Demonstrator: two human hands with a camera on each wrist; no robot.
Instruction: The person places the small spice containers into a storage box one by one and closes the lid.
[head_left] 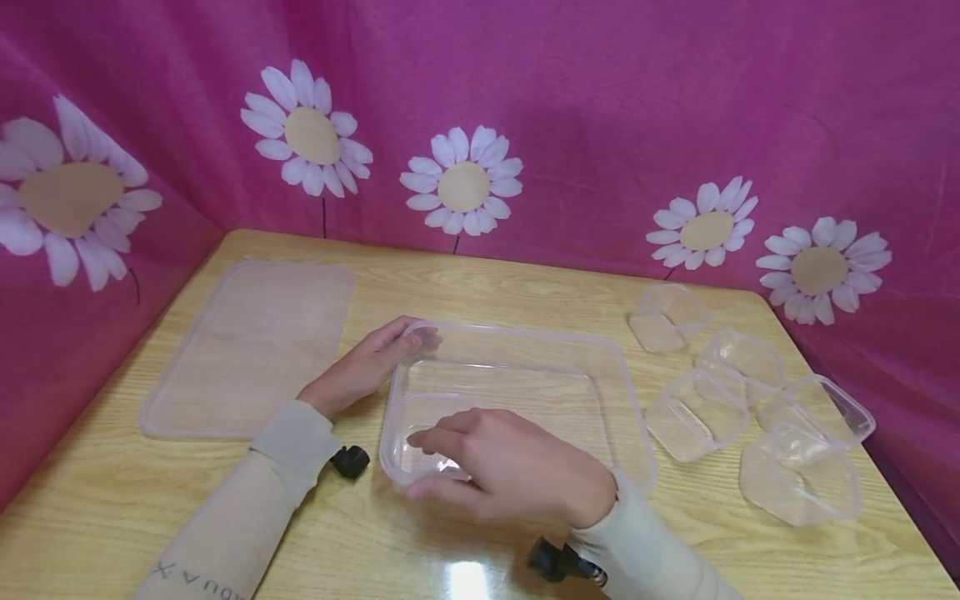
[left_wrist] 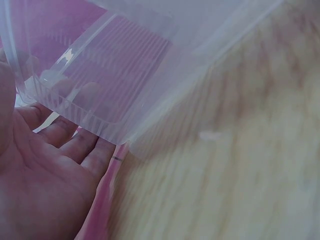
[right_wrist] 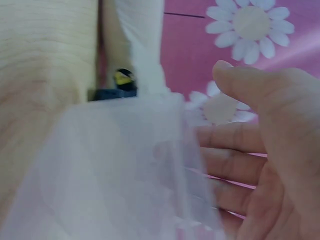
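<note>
A large clear plastic container (head_left: 525, 335) stands on the table in front of me. My left hand (head_left: 367, 367) grips its far left corner, its fingers showing through the clear wall in the left wrist view. Over the container's near left part is my right hand (head_left: 502, 467), fingers loosely extended into it and thumb apart near the front rim. Beneath those fingers, faint clear edges look like a smaller container (head_left: 442, 398) inside. In the right wrist view a blurred translucent wall (right_wrist: 115, 165) partly covers the fingers, while the thumb stands away from it.
A translucent flat lid (head_left: 255, 350) lies on the table at the left. Several small clear containers (head_left: 697, 417) stand at the right, some close to the table's right edge. A pink cloth (head_left: 570, 150) with white flowers hangs behind and beside the table.
</note>
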